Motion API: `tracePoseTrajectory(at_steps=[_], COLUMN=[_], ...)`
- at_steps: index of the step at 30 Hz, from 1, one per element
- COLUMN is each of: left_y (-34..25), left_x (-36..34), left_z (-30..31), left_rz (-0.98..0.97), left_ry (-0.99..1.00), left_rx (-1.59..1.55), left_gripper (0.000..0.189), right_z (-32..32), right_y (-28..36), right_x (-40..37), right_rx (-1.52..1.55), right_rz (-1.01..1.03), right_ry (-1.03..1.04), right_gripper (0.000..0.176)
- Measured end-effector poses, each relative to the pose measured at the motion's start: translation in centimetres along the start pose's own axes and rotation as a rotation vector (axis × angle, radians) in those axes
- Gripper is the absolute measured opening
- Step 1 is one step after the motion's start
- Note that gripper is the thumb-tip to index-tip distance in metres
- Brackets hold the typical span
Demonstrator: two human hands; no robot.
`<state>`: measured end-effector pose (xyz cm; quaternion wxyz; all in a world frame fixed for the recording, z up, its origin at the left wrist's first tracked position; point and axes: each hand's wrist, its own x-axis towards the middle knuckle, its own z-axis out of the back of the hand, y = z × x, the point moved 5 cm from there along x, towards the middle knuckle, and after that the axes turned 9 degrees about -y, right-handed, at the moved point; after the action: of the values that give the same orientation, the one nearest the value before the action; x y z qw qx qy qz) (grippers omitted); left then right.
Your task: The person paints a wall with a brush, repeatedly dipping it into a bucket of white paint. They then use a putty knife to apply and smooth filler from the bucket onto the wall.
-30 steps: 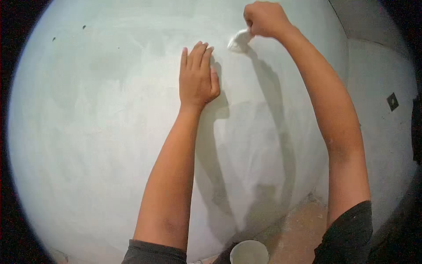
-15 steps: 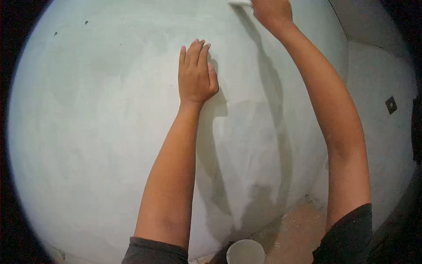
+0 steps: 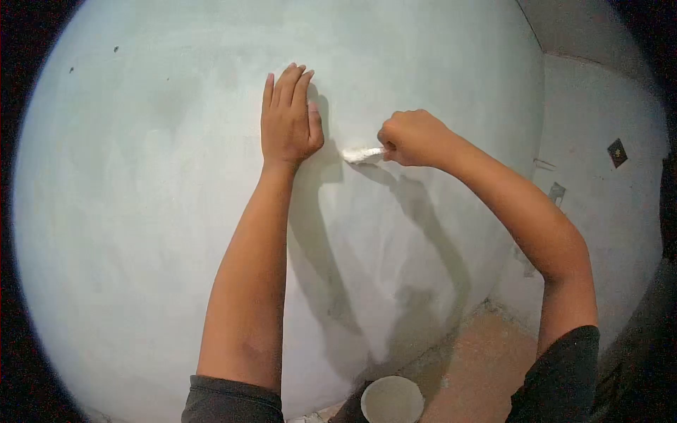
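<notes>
My left hand (image 3: 290, 125) lies flat against the pale white-green wall (image 3: 176, 211), palm down, with its fingers stretched upward. To the right of it, my right hand (image 3: 416, 139) is closed round the handle of a paintbrush (image 3: 362, 155), most of which the fist hides. The brush head looks white and coated, points left and meets the wall, a short gap from my left wrist. Both arms cast long shadows down the wall.
A round pale bucket (image 3: 393, 400) stands at the foot of the wall on the reddish-brown floor (image 3: 490, 352). On the adjoining right wall is a dark diamond-looking socket box (image 3: 617, 153). Small dark holes (image 3: 116, 49) mark the upper left.
My right hand has come down from the top edge with the brush, its elbow now more bent. My left hand stays on the wall, while the view has shifted slightly.
</notes>
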<state>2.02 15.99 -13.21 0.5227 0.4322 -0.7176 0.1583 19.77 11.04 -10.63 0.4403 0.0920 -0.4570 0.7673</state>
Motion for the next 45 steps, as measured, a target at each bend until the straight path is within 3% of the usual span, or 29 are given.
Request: tracePoseTrajectory(at_steps=[4, 9, 15, 18, 19, 20, 22, 23, 26, 27, 28, 31, 33, 39, 41, 45], left_y=[0.1, -0.3, -0.1, 0.0, 0.1, 0.1, 0.3, 0.5, 0.7, 0.6, 0.6, 0.5, 0.4, 0.1, 0.3, 0.1], left_x=[0.0, 0.5, 0.3, 0.5, 0.4, 0.5, 0.5, 0.3, 0.2, 0.2, 0.2, 0.2, 0.3, 0.0, -0.1, 0.0], left_z=[0.2, 1.1, 1.8, 1.9, 2.0, 2.2, 2.0, 1.4, 0.7, 0.7, 0.7, 0.7, 0.7, 1.1, 1.1, 1.3], left_rz=[0.005, -0.032, -0.047, -0.043, -0.04, -0.034, -0.057, -0.053, -0.047, -0.056, -0.061, -0.044, -0.049, -0.081, -0.085, -0.089], left_ry=[0.014, 0.027, 0.036, 0.037, 0.051, 0.052, 0.069, 0.069, 0.053, 0.045, 0.048, 0.046, 0.056, 0.064, 0.064, 0.085], left_rx=[0.005, -0.022, -0.037, -0.031, -0.052, -0.048, -0.038, -0.025, -0.029, -0.03, -0.035, -0.038, -0.03, -0.02, -0.023, -0.055], left_gripper=[0.048, 0.046, 0.045, 0.044, 0.044, 0.044, 0.045, 0.045, 0.045, 0.043, 0.043, 0.043, 0.043, 0.043, 0.044, 0.046], right_z=[1.3, 5.5, 9.7, 12.8, 13.0, 12.8, 13.0, 12.1, 9.6, 8.7, 7.4, 4.6, 3.5, -0.7, -2.0, -0.7], right_y=[-2.9, -5.6, -7.7, -5.9, -5.8, -6.3, -9.1, -10.0, -8.8, -7.0, -5.9, -2.9, -0.7, 4.0, 5.1, 4.3], right_x=[0.2, 3.9, 7.6, 7.9, 7.9, 8.9, 10.2, 10.3, 9.8, 8.9, 8.3, 5.6, 3.6, -2.1, -3.1, -3.0], right_rx=[0.012, -0.221, -0.363, -0.432, -0.589, -0.586, -0.635, -0.634, -0.671, -0.679, -0.577, -0.496, -0.389, -0.239, -0.181, -0.108], right_rz=[-0.086, -0.142, -0.142, -0.226, -0.158, -0.151, -0.483, -0.524, -0.543, -0.423, -0.289, -0.225, -0.298, -0.119, -0.022, -0.097], right_ry=[-0.126, -0.36, -0.61, -0.555, -0.715, -0.712, -0.78, -0.857, -0.86, -0.715, -0.762, -0.829, -0.661, -0.42, -0.189, -0.044], right_gripper=[0.014, 0.021, 0.013, 0.009, 0.009, 0.009, 0.01, 0.01, 0.01, 0.006, 0.011, 0.009, 0.008, 0.013, 0.015, 0.015])
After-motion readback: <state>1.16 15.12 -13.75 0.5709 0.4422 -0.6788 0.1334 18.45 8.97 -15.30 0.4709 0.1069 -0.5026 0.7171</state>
